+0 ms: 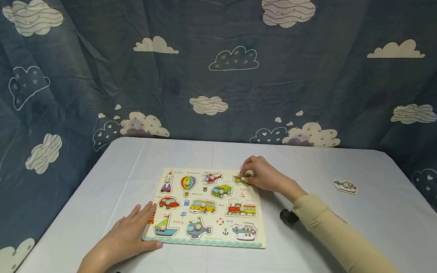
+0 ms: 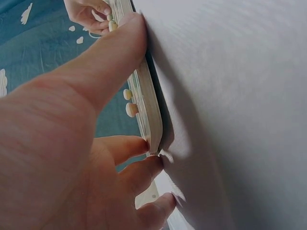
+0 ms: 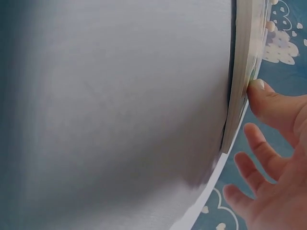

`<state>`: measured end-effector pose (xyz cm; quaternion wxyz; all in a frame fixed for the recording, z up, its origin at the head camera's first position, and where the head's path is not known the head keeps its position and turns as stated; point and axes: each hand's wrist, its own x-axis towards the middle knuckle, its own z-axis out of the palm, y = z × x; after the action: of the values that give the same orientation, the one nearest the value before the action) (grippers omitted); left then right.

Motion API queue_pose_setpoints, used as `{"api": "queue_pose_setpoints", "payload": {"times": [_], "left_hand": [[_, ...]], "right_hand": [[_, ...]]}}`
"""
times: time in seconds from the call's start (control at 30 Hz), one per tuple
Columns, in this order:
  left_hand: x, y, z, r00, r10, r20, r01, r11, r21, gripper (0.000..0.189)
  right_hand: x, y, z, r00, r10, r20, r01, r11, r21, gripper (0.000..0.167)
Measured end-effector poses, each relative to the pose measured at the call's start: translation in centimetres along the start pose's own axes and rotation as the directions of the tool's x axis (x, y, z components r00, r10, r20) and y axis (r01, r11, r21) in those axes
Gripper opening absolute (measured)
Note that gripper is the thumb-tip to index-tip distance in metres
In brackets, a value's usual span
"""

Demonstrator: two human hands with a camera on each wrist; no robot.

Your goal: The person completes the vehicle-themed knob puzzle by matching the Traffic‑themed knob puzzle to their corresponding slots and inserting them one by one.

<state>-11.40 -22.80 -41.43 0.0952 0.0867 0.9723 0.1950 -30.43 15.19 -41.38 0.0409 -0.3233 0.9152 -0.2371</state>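
A wooden peg puzzle board (image 1: 210,242) with vehicle pictures lies on the white table. My right hand (image 1: 263,174) is at its far right corner, thumb and forefinger pinching the green fighter plane piece (image 1: 239,180), which they partly cover. In the right wrist view, the thumb (image 3: 268,103) touches the board's top face while the other fingers spread apart. My left hand (image 1: 126,234) rests at the near left corner, its extended fingers against the left edge and its thumb (image 2: 112,52) along the near edge. Knobs show on several pieces, such as the yellow bus (image 1: 203,206); none shows on the ship picture (image 1: 244,232).
A loose flat piece (image 1: 344,186) with a ship-like picture lies on the table to the right of the board. A small black object (image 1: 288,217) shows beside the right wrist. Dark blue cloth (image 1: 222,85) with cloud prints hangs behind the white table (image 1: 208,268).
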Motion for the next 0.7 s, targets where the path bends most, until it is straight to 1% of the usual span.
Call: {"api": "queue_pose_setpoints", "payload": {"times": [0.13,0.23,0.37,0.53,0.7], "left_hand": [[0.1,-0.1,0.0,1.000,0.001,0.000,-0.001,1.000,0.001,0.106],[0.1,-0.1,0.0,1.000,0.001,0.002,-0.001,1.000,-0.001,0.106],[0.1,-0.1,0.1,1.000,-0.001,0.003,0.001,1.000,0.000,0.106],[0.1,0.0,0.1,1.000,-0.002,0.006,0.002,1.000,0.000,0.106],[0.1,0.0,0.0,1.000,-0.003,0.009,0.003,1.000,-0.006,0.106]], "right_hand": [[0.0,-0.1,-0.1,1.000,0.004,0.009,-0.004,1.000,0.016,0.015],[-0.4,-0.2,-0.5,1.000,-0.011,-0.007,0.012,0.999,0.040,0.017],[-1.3,-0.5,-1.1,0.998,-0.026,-0.064,0.032,0.995,0.093,0.019],[-3.0,-1.2,-2.2,0.991,-0.018,-0.129,0.039,0.987,0.156,0.021],[-4.9,-1.7,-3.2,0.979,0.043,-0.199,-0.006,0.983,0.182,0.019]]}}
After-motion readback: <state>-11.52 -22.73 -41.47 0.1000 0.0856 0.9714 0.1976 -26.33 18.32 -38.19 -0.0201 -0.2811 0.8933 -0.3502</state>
